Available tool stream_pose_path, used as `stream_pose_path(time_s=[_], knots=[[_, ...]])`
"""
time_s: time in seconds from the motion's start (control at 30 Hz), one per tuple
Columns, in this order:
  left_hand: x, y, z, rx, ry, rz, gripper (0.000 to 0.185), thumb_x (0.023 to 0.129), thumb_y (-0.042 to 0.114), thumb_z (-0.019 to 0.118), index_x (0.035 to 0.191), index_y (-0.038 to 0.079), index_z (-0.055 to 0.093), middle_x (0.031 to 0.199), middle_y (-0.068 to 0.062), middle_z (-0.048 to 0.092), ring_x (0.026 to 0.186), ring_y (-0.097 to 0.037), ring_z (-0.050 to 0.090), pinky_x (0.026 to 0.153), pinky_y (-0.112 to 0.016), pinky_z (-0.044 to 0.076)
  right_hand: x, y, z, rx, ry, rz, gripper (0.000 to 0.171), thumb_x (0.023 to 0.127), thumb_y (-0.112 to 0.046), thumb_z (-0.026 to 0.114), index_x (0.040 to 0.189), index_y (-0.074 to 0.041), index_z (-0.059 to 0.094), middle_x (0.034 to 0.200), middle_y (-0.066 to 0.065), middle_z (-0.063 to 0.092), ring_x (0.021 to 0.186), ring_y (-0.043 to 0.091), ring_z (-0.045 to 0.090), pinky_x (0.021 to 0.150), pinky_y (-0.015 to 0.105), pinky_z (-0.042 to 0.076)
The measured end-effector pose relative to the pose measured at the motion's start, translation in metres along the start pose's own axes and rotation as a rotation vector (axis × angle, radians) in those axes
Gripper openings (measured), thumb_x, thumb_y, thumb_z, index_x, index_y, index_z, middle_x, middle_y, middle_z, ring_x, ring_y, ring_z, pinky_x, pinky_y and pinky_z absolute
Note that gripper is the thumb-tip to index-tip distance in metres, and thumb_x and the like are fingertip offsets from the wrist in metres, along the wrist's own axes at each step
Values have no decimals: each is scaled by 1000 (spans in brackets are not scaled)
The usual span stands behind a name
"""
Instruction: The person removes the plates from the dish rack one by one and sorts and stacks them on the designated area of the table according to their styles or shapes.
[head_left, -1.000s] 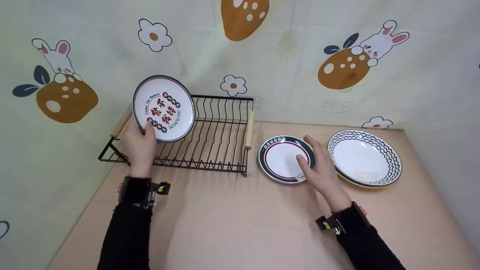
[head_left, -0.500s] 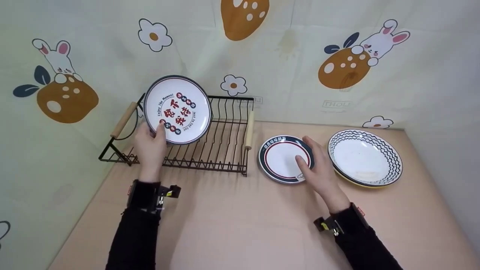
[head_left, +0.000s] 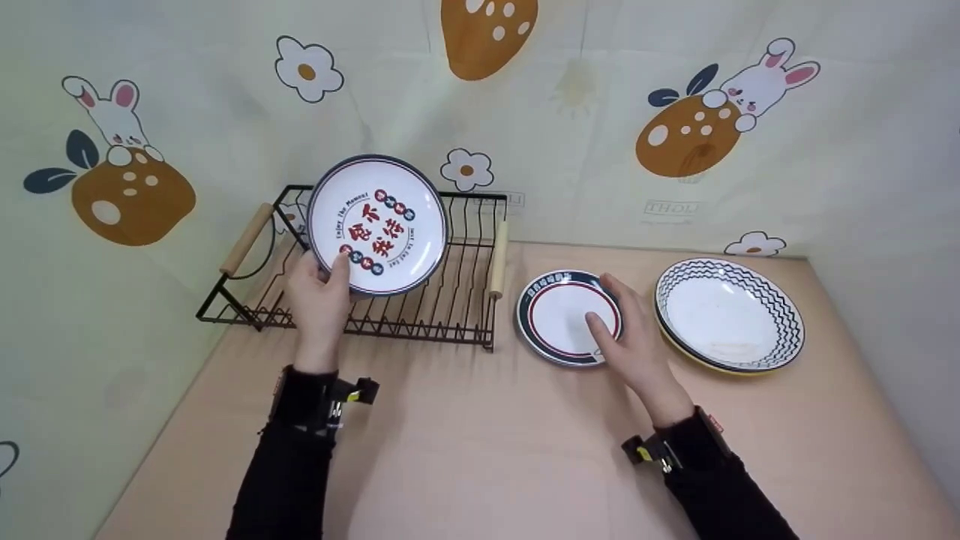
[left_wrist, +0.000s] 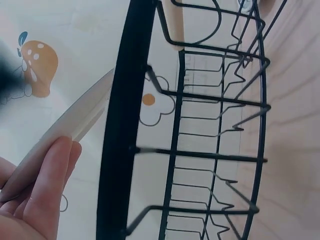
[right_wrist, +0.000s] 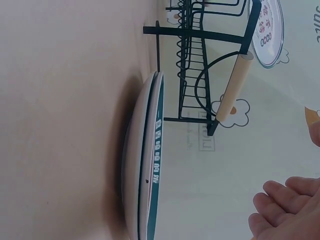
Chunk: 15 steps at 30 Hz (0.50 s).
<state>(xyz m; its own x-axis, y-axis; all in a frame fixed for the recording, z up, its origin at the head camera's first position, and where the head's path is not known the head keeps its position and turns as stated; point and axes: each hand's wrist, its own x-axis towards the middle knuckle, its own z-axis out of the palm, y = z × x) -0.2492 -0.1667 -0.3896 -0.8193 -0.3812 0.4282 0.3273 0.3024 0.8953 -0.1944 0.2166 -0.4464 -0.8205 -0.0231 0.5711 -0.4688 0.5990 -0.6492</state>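
Observation:
My left hand (head_left: 319, 304) grips a white plate (head_left: 377, 225) with a dark rim and red lettering, thumb on its face and fingers behind. The plate is tilted up in front of the black wire dish rack (head_left: 442, 300), above its wires. In the left wrist view the plate (left_wrist: 70, 125) shows edge-on beside the rack's dark bar (left_wrist: 122, 120). My right hand (head_left: 634, 345) hovers with fingers spread over the right side of a green-rimmed plate (head_left: 562, 322). In the right wrist view that plate lies stacked on another dish (right_wrist: 132, 150), and the right palm is bare.
At the right of the table (head_left: 480, 450) stands a deep white dish (head_left: 727, 319) with a wavy black rim, on top of a yellow-edged one. Wooden handles (head_left: 498, 259) flank the rack. A patterned cloth (head_left: 570, 135) hangs behind everything.
My left hand has carried the lettered plate to the right across the front of the rack, uncovering its left side. The right hand has shifted slightly left above the green-rimmed plate.

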Motion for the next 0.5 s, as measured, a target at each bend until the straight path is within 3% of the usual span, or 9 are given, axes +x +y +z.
stream_pose_path(time_s=[0.17, 0.5], knots=[[-6, 2, 4, -172, -67, -82, 26, 97, 2, 58, 119, -12, 59, 103, -28, 68, 68, -11, 70, 60, -30, 59, -1, 0, 0, -2, 0, 6, 55, 91, -10, 67, 139, 9, 47, 138, 23, 53, 130, 36, 45, 112, 47, 30], [-18, 6, 14, -236, -117, -137, 27, 97, 2, 58, 121, -12, 57, 104, -27, 67, 71, -18, 71, 62, -33, 60, -2, -1, 1, 17, -1, 9, 55, 92, -10, 67, 140, 8, 46, 139, 21, 53, 131, 34, 44, 113, 46, 30]])
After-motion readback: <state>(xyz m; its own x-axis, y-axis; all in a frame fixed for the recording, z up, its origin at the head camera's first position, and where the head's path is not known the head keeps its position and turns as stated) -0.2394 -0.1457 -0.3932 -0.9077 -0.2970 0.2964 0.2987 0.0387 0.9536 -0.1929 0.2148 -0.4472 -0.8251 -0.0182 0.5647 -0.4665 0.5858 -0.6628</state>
